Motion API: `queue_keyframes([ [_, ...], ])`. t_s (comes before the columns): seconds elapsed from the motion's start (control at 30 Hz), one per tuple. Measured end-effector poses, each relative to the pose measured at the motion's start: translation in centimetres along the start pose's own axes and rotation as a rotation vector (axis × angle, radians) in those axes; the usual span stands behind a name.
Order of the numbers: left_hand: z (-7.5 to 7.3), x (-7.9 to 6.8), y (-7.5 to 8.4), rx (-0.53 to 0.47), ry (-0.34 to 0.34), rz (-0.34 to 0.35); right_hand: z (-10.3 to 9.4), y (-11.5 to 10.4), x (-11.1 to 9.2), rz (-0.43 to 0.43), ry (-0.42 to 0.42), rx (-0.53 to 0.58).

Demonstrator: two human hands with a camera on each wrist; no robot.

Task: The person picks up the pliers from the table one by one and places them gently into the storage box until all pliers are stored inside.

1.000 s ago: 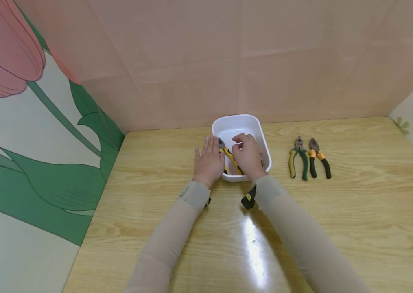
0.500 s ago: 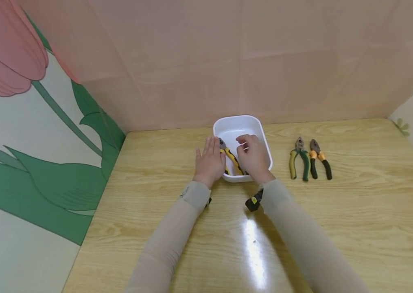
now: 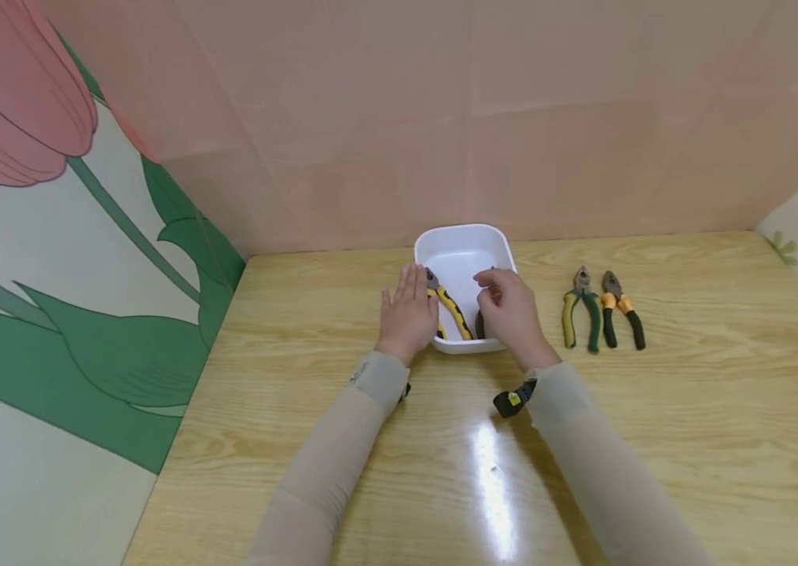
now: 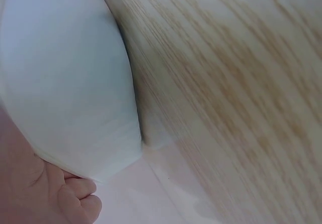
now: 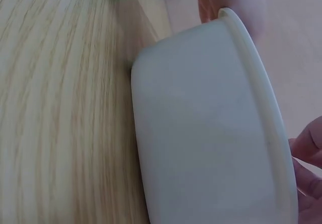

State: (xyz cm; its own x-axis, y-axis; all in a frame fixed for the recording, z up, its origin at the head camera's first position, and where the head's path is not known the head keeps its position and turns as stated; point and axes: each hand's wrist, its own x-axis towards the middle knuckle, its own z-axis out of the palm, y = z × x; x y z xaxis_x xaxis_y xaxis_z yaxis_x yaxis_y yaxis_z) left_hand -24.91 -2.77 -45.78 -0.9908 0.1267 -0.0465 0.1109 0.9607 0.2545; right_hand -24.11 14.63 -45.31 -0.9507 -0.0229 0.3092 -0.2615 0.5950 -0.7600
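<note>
A white rectangular tub stands at the back of the table and holds pliers with yellow-and-black handles. A dark handle shows beside them, the rest of it hidden beneath my right hand. My left hand lies with straight fingers along the tub's left rim, covering part of the yellow pliers. Over the right side of the tub is my right hand, its fingers loosely bent, with nothing seen between them. In the right wrist view its fingertips are right at the rim of the tub.
Two more pliers lie to the right of the tub: one with green and yellow-green handles, one with orange-and-black handles. A pinkish cloth hangs behind the wooden table.
My right hand has moved right within the tub's outline, uncovering more of the dark handle. My left hand has stayed at the left rim.
</note>
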Motion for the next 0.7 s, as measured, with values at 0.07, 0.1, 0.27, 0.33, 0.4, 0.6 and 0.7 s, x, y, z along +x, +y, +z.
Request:
queue_keyframes([
  [0.07,0.0,0.0,0.0,-0.001,-0.002,0.003,-0.3,0.0,-0.2,0.002,-0.004,-0.009],
  [0.1,0.1,0.0,0.0,-0.003,-0.004,0.003,-0.4,0.1,-0.4,0.000,-0.002,-0.012],
  [0.27,0.2,0.1,0.0,0.006,-0.006,0.001,-0.9,0.5,-1.2,-0.029,0.017,-0.032],
  [0.33,0.3,0.1,0.0,0.003,-0.005,0.002,-1.1,0.7,-1.4,-0.031,0.023,-0.031],
  [0.4,0.3,0.2,0.0,-0.003,-0.006,0.003,-1.4,0.9,-1.6,-0.023,0.026,-0.019],
  [0.6,0.3,0.3,-0.1,-0.006,-0.006,0.001,-2.5,1.2,-1.9,-0.017,0.078,0.002],
  [0.7,0.3,0.3,-0.1,-0.001,-0.011,-0.002,-2.9,1.4,-2.0,-0.020,0.105,0.010],
])
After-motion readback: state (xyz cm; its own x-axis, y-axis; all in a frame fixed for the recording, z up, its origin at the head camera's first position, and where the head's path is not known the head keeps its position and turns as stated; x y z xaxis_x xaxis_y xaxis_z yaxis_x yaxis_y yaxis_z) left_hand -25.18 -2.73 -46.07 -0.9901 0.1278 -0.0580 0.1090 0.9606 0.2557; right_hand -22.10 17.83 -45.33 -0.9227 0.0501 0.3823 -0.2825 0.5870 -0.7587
